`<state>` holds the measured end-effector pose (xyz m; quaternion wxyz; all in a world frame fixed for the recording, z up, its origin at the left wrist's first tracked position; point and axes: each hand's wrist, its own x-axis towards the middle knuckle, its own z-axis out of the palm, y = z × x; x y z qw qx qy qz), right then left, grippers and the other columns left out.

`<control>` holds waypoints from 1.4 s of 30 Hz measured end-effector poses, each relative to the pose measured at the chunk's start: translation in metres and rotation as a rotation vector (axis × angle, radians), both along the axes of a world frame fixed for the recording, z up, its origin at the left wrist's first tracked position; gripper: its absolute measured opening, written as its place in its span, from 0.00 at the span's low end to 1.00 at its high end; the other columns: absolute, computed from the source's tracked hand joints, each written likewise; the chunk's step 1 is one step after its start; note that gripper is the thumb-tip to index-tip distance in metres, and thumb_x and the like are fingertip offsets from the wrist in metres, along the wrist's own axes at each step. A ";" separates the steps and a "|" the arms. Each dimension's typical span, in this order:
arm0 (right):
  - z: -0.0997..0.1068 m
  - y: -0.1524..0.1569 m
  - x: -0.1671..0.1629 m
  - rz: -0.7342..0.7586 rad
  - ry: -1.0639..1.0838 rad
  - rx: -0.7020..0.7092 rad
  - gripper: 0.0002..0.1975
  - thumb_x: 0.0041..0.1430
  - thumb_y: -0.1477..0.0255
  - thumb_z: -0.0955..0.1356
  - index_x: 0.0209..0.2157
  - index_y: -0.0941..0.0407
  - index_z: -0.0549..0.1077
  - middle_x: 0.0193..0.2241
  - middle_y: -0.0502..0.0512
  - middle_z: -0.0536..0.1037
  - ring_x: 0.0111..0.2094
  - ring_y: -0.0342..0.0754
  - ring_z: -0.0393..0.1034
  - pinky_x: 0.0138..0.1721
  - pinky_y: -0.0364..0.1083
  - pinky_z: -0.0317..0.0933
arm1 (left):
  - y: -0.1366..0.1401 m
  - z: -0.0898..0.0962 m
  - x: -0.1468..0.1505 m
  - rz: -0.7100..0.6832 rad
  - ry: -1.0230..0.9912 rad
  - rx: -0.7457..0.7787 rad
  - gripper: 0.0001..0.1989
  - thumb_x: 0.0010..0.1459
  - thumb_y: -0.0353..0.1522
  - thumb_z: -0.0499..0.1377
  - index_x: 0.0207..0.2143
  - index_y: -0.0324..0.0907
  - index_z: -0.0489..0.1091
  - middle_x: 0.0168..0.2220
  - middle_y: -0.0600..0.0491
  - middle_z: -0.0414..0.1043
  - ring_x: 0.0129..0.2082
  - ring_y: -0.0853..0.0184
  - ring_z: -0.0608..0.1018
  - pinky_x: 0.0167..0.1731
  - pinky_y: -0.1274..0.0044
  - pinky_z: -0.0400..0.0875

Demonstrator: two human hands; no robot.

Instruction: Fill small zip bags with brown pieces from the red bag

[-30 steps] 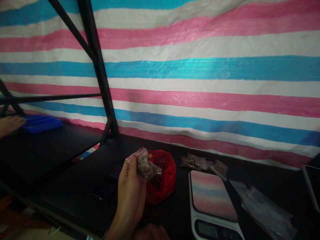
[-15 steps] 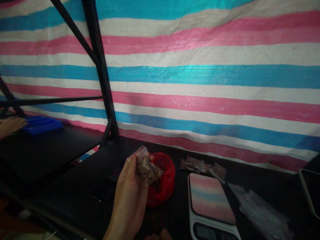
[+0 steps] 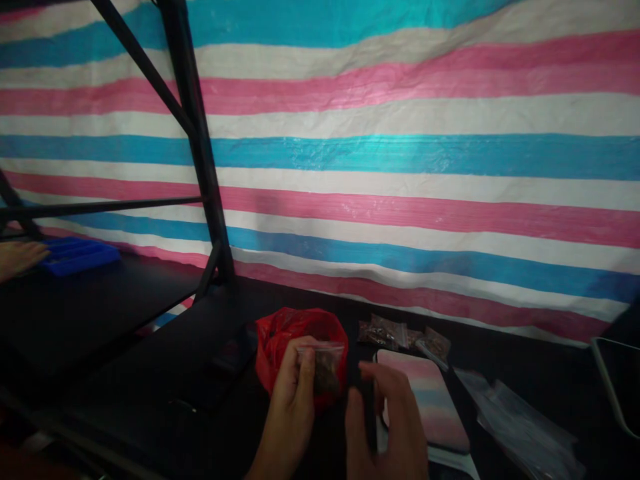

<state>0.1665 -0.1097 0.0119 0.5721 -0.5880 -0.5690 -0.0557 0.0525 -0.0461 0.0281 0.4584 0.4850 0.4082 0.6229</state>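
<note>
My left hand (image 3: 295, 393) pinches a small clear zip bag (image 3: 326, 373) near its top edge. Brownish bits, too dark to identify, fill the bag. It hangs in front of an open red plastic bag (image 3: 280, 327) that stands on the black table. To the right, my right hand (image 3: 393, 417) is raised with thumb and fingers apart and nothing between them. It partly covers a white digital scale (image 3: 440, 413) with a shiny top plate, and the scale's display is hidden.
Behind the scale lie several filled zip bags (image 3: 385, 331). Flat clear bags (image 3: 520, 420) are piled to its right, near a phone-like device (image 3: 617, 380) at the edge. Further left, another person's hand (image 3: 23, 257) rests by a blue tray (image 3: 83, 255). A black metal post (image 3: 200, 147) rises behind.
My left hand has lowered the zip bag and shifted it right, turning its seal upward. My right hand has come up from the bottom edge to over the scale, fingers spread.
</note>
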 end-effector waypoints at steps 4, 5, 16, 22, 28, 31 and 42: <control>0.014 0.024 0.016 0.138 0.286 -0.178 0.09 0.67 0.62 0.68 0.41 0.51 0.77 0.34 0.55 0.82 0.32 0.52 0.76 0.33 0.47 0.70 | -0.011 -0.006 0.011 -0.102 -0.003 -0.061 0.24 0.58 0.57 0.65 0.39 0.47 0.77 0.38 0.51 0.81 0.37 0.61 0.81 0.39 0.75 0.78; 0.014 0.026 0.017 0.196 0.320 -0.213 0.09 0.67 0.61 0.68 0.39 0.51 0.77 0.33 0.54 0.81 0.31 0.51 0.76 0.32 0.46 0.70 | -0.011 -0.008 0.011 -0.126 -0.004 -0.078 0.23 0.59 0.56 0.65 0.40 0.47 0.77 0.38 0.52 0.81 0.37 0.62 0.82 0.39 0.75 0.78; 0.004 0.041 0.020 0.227 0.314 -0.208 0.08 0.67 0.65 0.67 0.33 0.51 0.74 0.28 0.50 0.75 0.27 0.47 0.67 0.28 0.43 0.64 | -0.006 -0.019 0.013 -0.128 -0.030 -0.140 0.23 0.61 0.54 0.64 0.46 0.46 0.78 0.43 0.49 0.83 0.45 0.58 0.83 0.45 0.74 0.78; 0.007 0.046 0.014 0.258 0.394 -0.239 0.07 0.65 0.66 0.67 0.33 0.51 0.74 0.29 0.48 0.76 0.30 0.48 0.72 0.33 0.44 0.67 | -0.005 -0.033 0.017 -0.088 -0.029 -0.116 0.20 0.61 0.51 0.65 0.45 0.47 0.78 0.45 0.48 0.84 0.49 0.56 0.83 0.49 0.73 0.79; 0.018 0.046 -0.009 0.195 0.435 -0.147 0.05 0.63 0.69 0.67 0.32 0.50 0.73 0.33 0.49 0.75 0.37 0.49 0.73 0.42 0.44 0.67 | -0.002 -0.029 0.012 -0.215 -0.062 -0.105 0.21 0.61 0.52 0.64 0.44 0.46 0.80 0.44 0.46 0.85 0.45 0.55 0.85 0.49 0.69 0.80; 0.017 0.048 -0.010 0.244 0.429 -0.157 0.06 0.64 0.68 0.67 0.33 0.50 0.75 0.36 0.50 0.77 0.40 0.48 0.74 0.45 0.44 0.68 | 0.002 -0.023 0.007 -0.223 -0.019 -0.091 0.21 0.62 0.52 0.64 0.40 0.44 0.81 0.41 0.46 0.86 0.41 0.57 0.86 0.46 0.70 0.81; 0.036 0.060 0.040 0.256 0.465 -0.268 0.14 0.58 0.57 0.72 0.34 0.54 0.81 0.33 0.55 0.83 0.36 0.53 0.79 0.39 0.46 0.73 | 0.012 -0.037 -0.014 -0.147 0.268 0.134 0.21 0.70 0.46 0.57 0.58 0.52 0.79 0.62 0.49 0.78 0.63 0.57 0.78 0.64 0.68 0.72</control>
